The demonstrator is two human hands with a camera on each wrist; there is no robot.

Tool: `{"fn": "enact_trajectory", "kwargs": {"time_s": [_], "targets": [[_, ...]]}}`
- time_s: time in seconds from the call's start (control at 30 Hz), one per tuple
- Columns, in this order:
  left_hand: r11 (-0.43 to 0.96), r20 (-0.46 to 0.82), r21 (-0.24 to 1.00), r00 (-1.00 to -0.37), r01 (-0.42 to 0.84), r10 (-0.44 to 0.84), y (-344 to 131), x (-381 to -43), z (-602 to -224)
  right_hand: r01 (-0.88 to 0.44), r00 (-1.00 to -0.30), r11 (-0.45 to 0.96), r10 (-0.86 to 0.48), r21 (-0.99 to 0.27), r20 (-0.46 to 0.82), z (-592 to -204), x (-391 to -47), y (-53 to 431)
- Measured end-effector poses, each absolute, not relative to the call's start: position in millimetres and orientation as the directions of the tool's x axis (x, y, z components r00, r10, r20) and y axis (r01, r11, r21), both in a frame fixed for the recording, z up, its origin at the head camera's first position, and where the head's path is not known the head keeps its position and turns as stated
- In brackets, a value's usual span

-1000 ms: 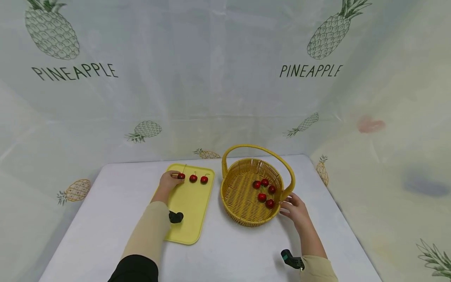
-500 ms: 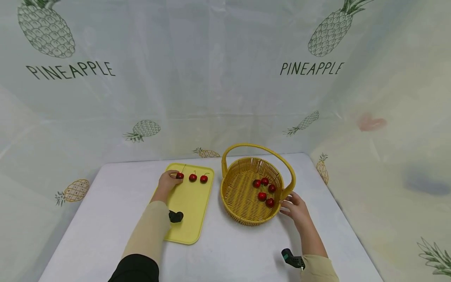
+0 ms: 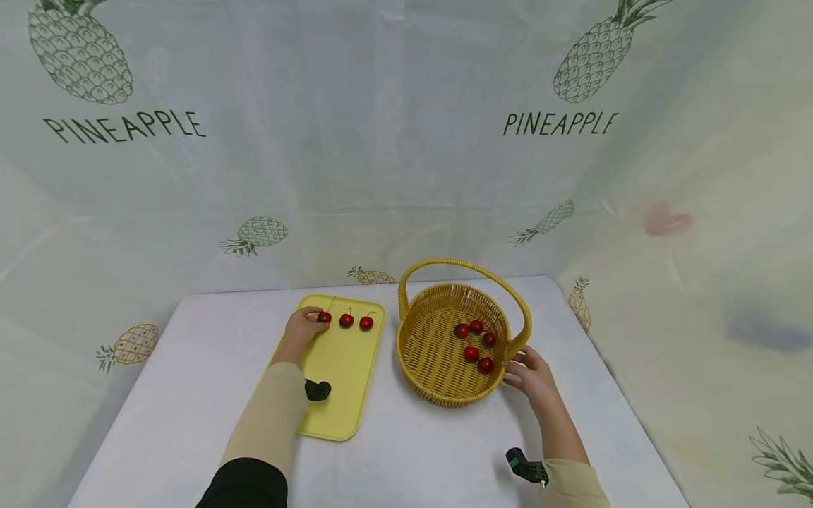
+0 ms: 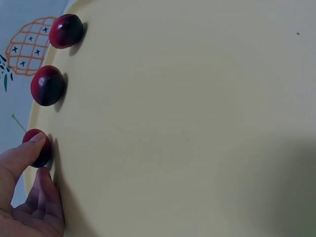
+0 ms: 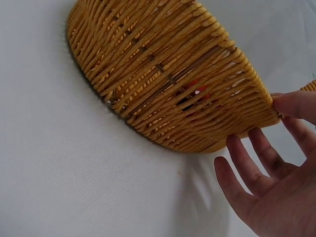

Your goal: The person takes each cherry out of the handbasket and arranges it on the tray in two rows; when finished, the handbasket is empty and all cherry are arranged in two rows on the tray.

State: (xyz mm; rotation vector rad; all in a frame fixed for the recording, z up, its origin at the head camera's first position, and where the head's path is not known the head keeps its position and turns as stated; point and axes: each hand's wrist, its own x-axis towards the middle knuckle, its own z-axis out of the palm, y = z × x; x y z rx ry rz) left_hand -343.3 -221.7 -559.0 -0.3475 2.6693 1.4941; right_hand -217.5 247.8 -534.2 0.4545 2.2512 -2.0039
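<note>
On the yellow tray (image 3: pixel 343 395), a row of three red cherries lines the far end. My left hand (image 3: pixel 306 326) has its thumb and fingers at the leftmost cherry (image 3: pixel 324 317), pinching it. The left wrist view shows the thumb laid over this cherry (image 4: pixel 40 152), its stem pointing up and away. Beside it sit the middle cherry (image 3: pixel 346 320) and the right cherry (image 3: pixel 366 322). My right hand (image 3: pixel 532 377) grips the rim of the yellow woven basket (image 3: pixel 425 353) near the handle's right foot, thumb at the rim (image 5: pixel 273 106) and other fingers spread along the outer wall.
Several red cherries (image 3: pixel 471 353) lie in the right part of the basket, whose arched handle (image 3: pixel 457 263) stands up over it. Tray and basket share a white table (image 3: pixel 394 458), with a pineapple-print curtain (image 3: pixel 381 141) behind.
</note>
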Motion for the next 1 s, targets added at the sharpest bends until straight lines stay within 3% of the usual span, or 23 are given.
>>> {"fn": "enact_trajectory", "kwargs": {"time_s": [0.5,1.0], "targets": [[0.417,-0.180,0.877,-0.967,-0.241,-0.181,-225,-329,-543,0.272,-0.954,0.086,0.155,-0.959,-0.257,-527,-215,244],[0.377,-0.112,0.918,-0.992,-0.126,-0.058,-190,-302,-511,0.294,-0.948,0.072,0.145,-0.953,-0.282,-530,-213,247]]}}
